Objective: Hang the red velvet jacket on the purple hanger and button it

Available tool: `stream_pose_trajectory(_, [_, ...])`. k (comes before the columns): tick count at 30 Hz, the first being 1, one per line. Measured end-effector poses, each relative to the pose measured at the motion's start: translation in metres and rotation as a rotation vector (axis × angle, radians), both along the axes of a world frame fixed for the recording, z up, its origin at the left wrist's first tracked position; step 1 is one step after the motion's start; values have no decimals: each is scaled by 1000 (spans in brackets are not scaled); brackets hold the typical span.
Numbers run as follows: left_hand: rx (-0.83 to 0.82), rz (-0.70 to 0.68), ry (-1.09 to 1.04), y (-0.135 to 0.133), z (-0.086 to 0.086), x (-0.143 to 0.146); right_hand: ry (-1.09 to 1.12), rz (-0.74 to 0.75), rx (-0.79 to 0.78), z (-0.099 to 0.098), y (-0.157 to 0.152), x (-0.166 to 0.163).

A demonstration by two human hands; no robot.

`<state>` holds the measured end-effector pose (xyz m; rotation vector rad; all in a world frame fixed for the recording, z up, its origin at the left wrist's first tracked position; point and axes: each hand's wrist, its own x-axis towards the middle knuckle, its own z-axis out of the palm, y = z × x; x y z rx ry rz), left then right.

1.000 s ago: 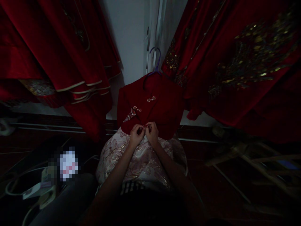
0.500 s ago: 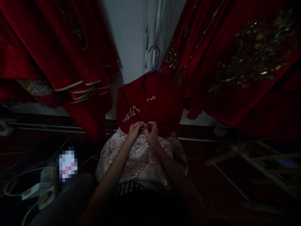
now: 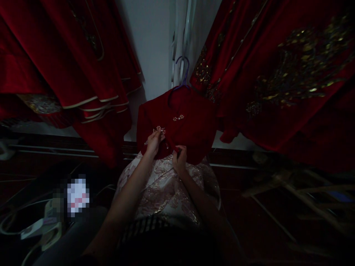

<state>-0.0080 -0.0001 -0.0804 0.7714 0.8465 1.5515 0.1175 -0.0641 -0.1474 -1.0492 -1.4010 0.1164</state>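
Observation:
A small dark red jacket point(image 3: 191, 127) hangs on a purple hanger point(image 3: 181, 72) in front of me, over a pale pink floral skirt point(image 3: 163, 188). My left hand point(image 3: 153, 142) is raised to the beaded clasp with a tassel point(image 3: 158, 130) on the jacket's left front, fingers pinched on it. My right hand point(image 3: 180, 159) is closed on the jacket's lower hem near the middle. A second pearl clasp point(image 3: 178, 118) sits higher on the front.
Long red embroidered gowns hang at the left point(image 3: 69, 66) and at the right point(image 3: 277, 74). A white wall and a metal rail point(image 3: 180, 37) stand behind. A steam iron with a cord point(image 3: 41, 225) lies at lower left. Pale wooden bars point(image 3: 299, 192) lie at right.
My left hand has moved up and left from the hem to the tasselled clasp. My right hand stays at the lower hem, shifted slightly down.

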Motion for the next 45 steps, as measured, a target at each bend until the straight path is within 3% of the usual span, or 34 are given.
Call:
stream_pose_trajectory(7, [27, 85, 81, 5, -7, 3, 3, 16, -1, 0, 0, 0])
stream_pose_trajectory(11, [24, 211, 224, 10, -4, 8, 3, 28, -21, -1, 0, 0])
stream_pose_trajectory(14, [18, 213, 327, 9, 1, 13, -6, 5, -35, -4, 2, 0])
stream_pose_trajectory(16, [75, 139, 435, 7, 9, 17, -10, -30, -33, -7, 3, 0])
stream_pose_trajectory(19, [304, 69, 586, 9, 30, 21, -2, -55, -9, -10, 5, 0])
stream_pose_trajectory(25, [778, 224, 1128, 29, 84, 21, 26, -19, -55, -10, 5, 1])
stream_pose_trajectory(27, [876, 188, 1281, 38, 97, 20, 37, -14, -42, -10, 5, 1])
stream_pose_trajectory(31, [953, 12, 1333, 51, 113, 21, 24, -25, -22, -7, 4, 2])
stream_pose_trajectory(37, [1016, -66, 1397, 57, 118, 18, -77, -2, 55, -2, -4, 0])
stream_pose_trajectory(41, [1138, -37, 1489, 58, 117, 11, -94, 24, 122, 16, -5, -2])
stream_pose_trajectory(45, [1235, 49, 1632, 55, 117, 7, 17, -56, 172, 72, 9, 0])
